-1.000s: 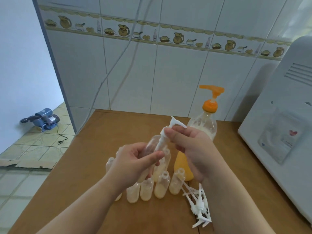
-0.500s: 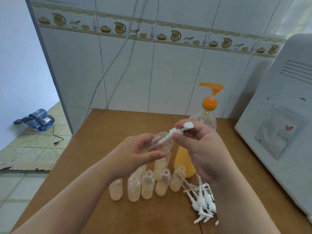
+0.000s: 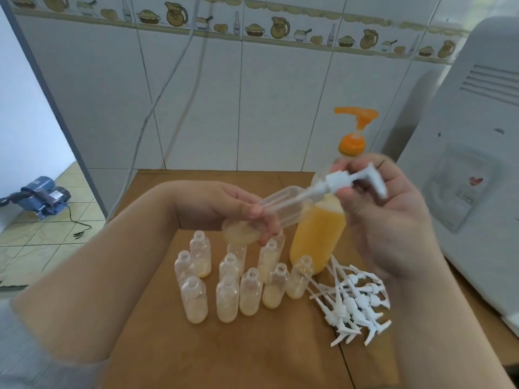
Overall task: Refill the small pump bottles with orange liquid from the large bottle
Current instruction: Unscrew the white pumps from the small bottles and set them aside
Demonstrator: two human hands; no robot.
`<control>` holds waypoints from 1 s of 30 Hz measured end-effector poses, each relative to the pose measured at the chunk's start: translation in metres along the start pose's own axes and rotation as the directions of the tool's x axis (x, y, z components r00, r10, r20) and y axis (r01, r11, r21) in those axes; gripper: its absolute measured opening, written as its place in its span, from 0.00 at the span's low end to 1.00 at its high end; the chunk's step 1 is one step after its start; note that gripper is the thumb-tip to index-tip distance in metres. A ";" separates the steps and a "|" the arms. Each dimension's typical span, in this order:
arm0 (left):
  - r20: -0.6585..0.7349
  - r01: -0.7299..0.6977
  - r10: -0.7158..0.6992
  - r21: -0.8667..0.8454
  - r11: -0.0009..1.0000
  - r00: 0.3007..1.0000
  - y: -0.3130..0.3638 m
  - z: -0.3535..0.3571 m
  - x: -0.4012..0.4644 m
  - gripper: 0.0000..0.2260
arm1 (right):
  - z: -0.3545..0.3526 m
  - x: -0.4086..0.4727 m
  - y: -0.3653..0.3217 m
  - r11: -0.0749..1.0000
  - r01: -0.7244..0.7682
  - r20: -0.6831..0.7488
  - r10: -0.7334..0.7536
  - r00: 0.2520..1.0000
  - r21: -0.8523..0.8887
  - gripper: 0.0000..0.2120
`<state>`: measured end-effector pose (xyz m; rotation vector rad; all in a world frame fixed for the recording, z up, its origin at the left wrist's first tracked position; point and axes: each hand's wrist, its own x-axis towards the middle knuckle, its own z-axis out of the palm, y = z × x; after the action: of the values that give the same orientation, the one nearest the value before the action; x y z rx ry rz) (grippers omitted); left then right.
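The step in hand appears to be uncapping: the left hand [image 3: 224, 209] is gripping a small bottle [image 3: 269, 213], tilted nearly on its side above the counter [image 3: 252, 355], while the right hand [image 3: 387, 217] is pinching a white pump [image 3: 348, 181] whose dip tube is still reaching into the bottle's neck. The pump looks to be unscrewed and partly drawn out, though motion blur is making the joint at the neck hard to read. Below, a cluster of open bottles [image 3: 227, 279] is standing on the counter, each showing a little pale residue at the bottom, with the large bottle [image 3: 318, 234] of orange liquid just behind them, its orange pump head [image 3: 356, 119] fitted. A pile of removed pumps [image 3: 354, 301] is lying just right of the cluster. The next move likely calls for drawing the tube clear, laying the pump on the pile and standing the bottle with the others. The large bottle's shoulder is being hidden by the right hand; how much liquid the held bottle contains cannot be told. A white appliance [image 3: 471, 169] is cut off at the right edge.
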<state>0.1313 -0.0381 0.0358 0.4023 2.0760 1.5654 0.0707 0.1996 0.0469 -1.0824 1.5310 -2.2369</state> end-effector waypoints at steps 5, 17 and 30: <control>-0.171 0.001 -0.028 -0.158 0.987 0.985 -0.021 -0.018 0.002 0.24 | -0.039 0.014 -0.015 0.988 0.157 -0.142 -0.155 0.978 0.001 0.12; -0.781 0.411 -0.285 -0.041 0.911 0.555 -0.068 -0.032 0.074 0.17 | -0.147 -0.081 0.087 0.831 -0.106 -0.387 -0.137 0.912 -0.545 0.24; -0.721 0.834 -0.465 0.291 0.469 0.514 -0.084 -0.031 0.128 0.30 | -0.146 -0.125 0.164 0.456 0.025 -0.013 -0.080 0.997 -0.890 0.14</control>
<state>0.0134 -0.0216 -0.0658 -0.7687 2.6553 0.4540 0.0241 0.3020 -0.1798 -1.2666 2.8667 -1.3467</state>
